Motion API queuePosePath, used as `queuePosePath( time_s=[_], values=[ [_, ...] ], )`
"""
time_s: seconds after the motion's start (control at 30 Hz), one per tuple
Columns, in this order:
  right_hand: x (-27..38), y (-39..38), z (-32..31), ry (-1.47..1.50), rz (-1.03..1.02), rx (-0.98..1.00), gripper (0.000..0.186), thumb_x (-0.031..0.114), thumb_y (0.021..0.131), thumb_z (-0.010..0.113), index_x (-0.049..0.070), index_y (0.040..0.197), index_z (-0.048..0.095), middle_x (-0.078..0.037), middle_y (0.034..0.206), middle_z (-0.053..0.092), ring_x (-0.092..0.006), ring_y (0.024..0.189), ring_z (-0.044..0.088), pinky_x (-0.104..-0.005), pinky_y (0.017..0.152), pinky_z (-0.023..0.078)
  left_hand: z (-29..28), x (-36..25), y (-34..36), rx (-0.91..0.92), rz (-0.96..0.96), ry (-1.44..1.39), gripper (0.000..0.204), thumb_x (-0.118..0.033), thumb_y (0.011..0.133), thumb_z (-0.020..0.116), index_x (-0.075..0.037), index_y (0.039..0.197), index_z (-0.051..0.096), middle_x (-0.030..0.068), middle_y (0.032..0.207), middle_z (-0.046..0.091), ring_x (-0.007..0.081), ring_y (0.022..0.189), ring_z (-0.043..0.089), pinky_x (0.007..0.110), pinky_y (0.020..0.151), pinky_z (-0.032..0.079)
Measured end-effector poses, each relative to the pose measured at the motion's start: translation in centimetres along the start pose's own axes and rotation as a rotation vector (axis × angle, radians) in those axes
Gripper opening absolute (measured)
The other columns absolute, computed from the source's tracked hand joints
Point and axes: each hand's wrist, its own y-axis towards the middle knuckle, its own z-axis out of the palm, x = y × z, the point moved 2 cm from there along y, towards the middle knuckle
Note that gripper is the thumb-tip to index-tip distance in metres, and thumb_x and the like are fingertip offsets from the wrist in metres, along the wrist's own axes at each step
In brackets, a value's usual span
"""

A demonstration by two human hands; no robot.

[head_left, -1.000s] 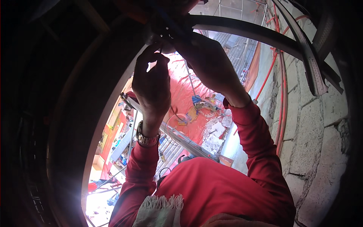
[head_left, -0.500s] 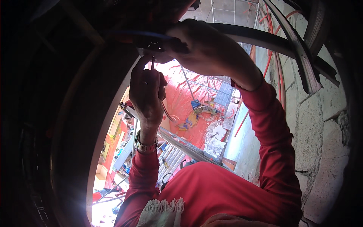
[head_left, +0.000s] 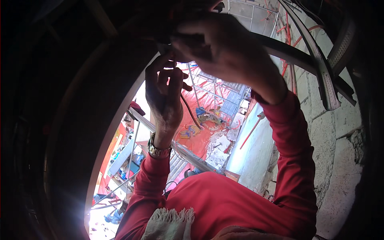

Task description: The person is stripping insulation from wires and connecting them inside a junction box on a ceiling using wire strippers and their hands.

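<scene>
My left hand (head_left: 166, 90) is raised under a dark overhead surface, its fingertips drawn together at a shadowed spot; what they pinch is too dark to make out. A thin dark cable (head_left: 189, 111) hangs down just beside this hand. Close by on the right, my right hand (head_left: 230, 52) is lifted higher, slightly blurred, with its fingers curled in deep shadow. Whatever lies within those fingers cannot be told. Both hands are almost touching near the same dark spot.
Perforated metal channels (head_left: 320, 68) hang at the upper right before a block wall (head_left: 330, 140). Far below lies a red sheet (head_left: 198, 138) with rubble (head_left: 219, 151) and scaffold tubes (head_left: 190, 156). A dark curved panel (head_left: 76, 132) fills the left side.
My left hand has shifted slightly right and its fingers have loosened a little. The thin rod-like piece above its fingers no longer shows. My right hand has moved slightly right.
</scene>
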Motion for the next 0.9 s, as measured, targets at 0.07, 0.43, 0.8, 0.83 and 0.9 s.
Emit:
queuePosePath(
  time_s=[0.07,0.43,0.8,0.83,0.9],
  values=[
    [-0.6,2.1,0.1,0.112,0.159,0.165,0.035,0.026,0.083,0.085,0.003,0.107,0.073,-0.016,0.090,0.070,-0.0296,0.085,0.072,-0.0396,0.078,0.058,-0.5,-0.3,0.0,-0.023,0.006,-0.022,0.037,-0.008,0.103,0.062,0.004,0.137,0.050,0.0144,0.117,0.061,0.0177,0.091,0.070,0.028,0.064,0.060],
    [-3.8,0.8,3.3,0.348,0.132,0.493,0.036,0.030,0.087,0.082,0.003,0.108,0.074,-0.016,0.087,0.071,-0.0289,0.081,0.072,-0.0380,0.075,0.058,-1.0,0.5,0.2,-0.029,0.019,-0.028,0.037,-0.012,0.103,0.064,0.004,0.133,0.051,0.0155,0.112,0.066,0.0227,0.094,0.073,0.033,0.062,0.063],
    [-1.4,-1.0,5.3,0.358,0.045,0.028,0.023,0.010,0.092,0.076,0.006,0.115,0.072,-0.013,0.095,0.072,-0.0292,0.088,0.073,-0.0382,0.082,0.060,-2.4,0.0,2.3,-0.082,0.052,0.188,0.019,-0.005,0.102,0.061,0.003,0.119,0.059,0.0121,0.100,0.068,0.0187,0.081,0.073,0.029,0.058,0.061],
    [-1.3,-1.1,5.3,0.337,-0.017,-0.079,0.021,0.010,0.091,0.077,0.008,0.111,0.074,-0.012,0.090,0.072,-0.0312,0.083,0.073,-0.0393,0.078,0.059,-2.7,-0.2,2.6,-0.023,0.145,0.319,0.016,-0.004,0.102,0.059,0.003,0.117,0.061,0.0106,0.093,0.069,0.0175,0.075,0.073,0.028,0.057,0.061],
    [-1.3,-1.1,5.1,0.270,-0.113,-0.163,0.020,0.010,0.092,0.076,0.008,0.112,0.074,-0.011,0.087,0.072,-0.0317,0.081,0.073,-0.0393,0.077,0.060,-3.2,-1.1,3.2,0.008,0.117,0.333,0.015,-0.006,0.103,0.061,0.003,0.115,0.061,0.0105,0.089,0.069,0.0170,0.074,0.073,0.028,0.057,0.059]
  ],
)
